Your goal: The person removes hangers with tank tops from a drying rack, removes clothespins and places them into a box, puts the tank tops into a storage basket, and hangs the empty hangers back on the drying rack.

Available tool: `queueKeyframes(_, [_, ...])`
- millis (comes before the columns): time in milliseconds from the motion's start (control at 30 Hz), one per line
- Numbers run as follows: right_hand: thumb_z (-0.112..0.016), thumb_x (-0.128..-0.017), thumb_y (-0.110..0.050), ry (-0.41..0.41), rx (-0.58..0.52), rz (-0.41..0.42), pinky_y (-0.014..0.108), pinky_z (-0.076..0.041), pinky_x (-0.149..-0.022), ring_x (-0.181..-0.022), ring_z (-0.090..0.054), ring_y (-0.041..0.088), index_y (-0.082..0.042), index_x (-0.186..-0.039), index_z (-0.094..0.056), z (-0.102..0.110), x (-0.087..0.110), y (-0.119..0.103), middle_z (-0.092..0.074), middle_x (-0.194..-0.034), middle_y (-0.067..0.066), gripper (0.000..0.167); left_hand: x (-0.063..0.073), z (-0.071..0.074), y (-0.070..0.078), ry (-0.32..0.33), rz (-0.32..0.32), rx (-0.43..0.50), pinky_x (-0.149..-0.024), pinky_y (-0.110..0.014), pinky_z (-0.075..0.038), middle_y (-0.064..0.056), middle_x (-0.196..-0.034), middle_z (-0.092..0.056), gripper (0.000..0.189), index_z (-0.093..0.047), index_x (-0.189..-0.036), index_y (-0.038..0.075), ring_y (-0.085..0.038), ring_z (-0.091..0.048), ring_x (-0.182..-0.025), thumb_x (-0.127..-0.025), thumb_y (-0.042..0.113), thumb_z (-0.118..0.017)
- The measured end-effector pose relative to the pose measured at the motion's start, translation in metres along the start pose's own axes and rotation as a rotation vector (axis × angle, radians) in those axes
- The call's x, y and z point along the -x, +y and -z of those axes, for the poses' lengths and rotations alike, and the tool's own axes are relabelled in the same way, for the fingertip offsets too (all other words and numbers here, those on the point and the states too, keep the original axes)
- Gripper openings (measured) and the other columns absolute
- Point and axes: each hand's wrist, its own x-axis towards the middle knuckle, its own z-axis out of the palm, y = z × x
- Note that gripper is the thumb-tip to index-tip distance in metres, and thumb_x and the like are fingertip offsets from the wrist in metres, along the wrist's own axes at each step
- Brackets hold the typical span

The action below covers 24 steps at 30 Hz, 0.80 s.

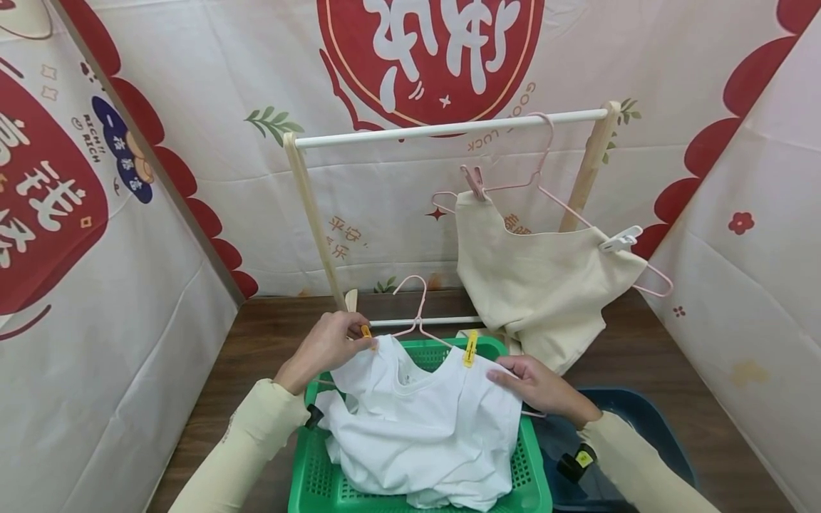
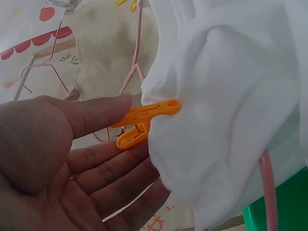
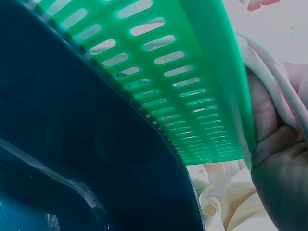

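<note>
Here, at six o'clock, a white cloth shirt [image 1: 423,420] on a slim pink hanger [image 1: 418,322] spreads over a green slotted plastic basket [image 1: 535,470], a dark blue plastic basin [image 3: 72,96] at four. At the shirt's ten o'clock the left hand [image 1: 323,345] pinches an orange plastic clothespin [image 2: 149,111]; at its two o'clock the right hand [image 1: 541,385] pinches the cloth. Beyond, at one o'clock, a cream garment [image 1: 539,278] hangs from a white-barred wooden rack [image 1: 449,130]

on my remote feed i record: shirt [image 1: 423,431] plain white; orange peg [image 2: 161,108]; yellow peg [image 1: 471,349]; pink hanger [image 1: 419,318]. i log basket [image 1: 537,477] green, basin [image 1: 663,431] dark blue, hung cloth [image 1: 539,285] cream, backdrop [image 1: 212,85] white with red scallops [image 1: 173,171], green leaf sprigs [image 1: 272,122].
</note>
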Motion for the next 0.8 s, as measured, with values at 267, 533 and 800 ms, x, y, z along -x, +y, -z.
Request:
queueKeyframes(267, [-0.044,-0.106,-0.008,0.004,0.004,0.004,0.034,-0.057,-0.056,-0.068,-0.071,0.016,0.0,-0.105,-0.063,-0.0001,0.0007,0.0011,-0.072,-0.083,0.006,0.021,0.0022,0.0026,0.0025,0.005,-0.019,-0.001,-0.076,-0.034,-0.057,-0.005,-0.093,-0.073,0.026,-0.073,-0.107,0.004,-0.016,-0.068,-0.084,-0.085,0.017,-0.079])
queueKeyframes(533, [-0.044,-0.106,-0.008,-0.001,0.002,0.004,0.033,-0.056,-0.055,-0.068,-0.071,0.016,0.0,-0.105,-0.062,-0.0005,0.0005,0.0,-0.071,-0.082,0.006,0.02,0.0058,0.0033,0.0054,0.007,-0.012,-0.007,-0.073,-0.033,-0.057,-0.003,-0.09,-0.072,0.024,-0.075,-0.102,0.006,-0.013,-0.066,-0.08,-0.083,0.018,-0.081])
queueKeyframes(800, [-0.045,-0.106,-0.009,0.002,0.0,0.002,0.032,-0.056,-0.054,-0.066,-0.07,0.015,0.0,-0.102,-0.062,-0.001,0.0006,-0.0007,-0.07,-0.079,0.006,0.02,0.0068,0.0037,0.007,0.023,-0.02,-0.024,-0.07,-0.031,-0.056,-0.001,-0.086,-0.072,0.019,-0.076,-0.096,0.008,-0.012,-0.065,-0.076,-0.081,0.018,-0.083])
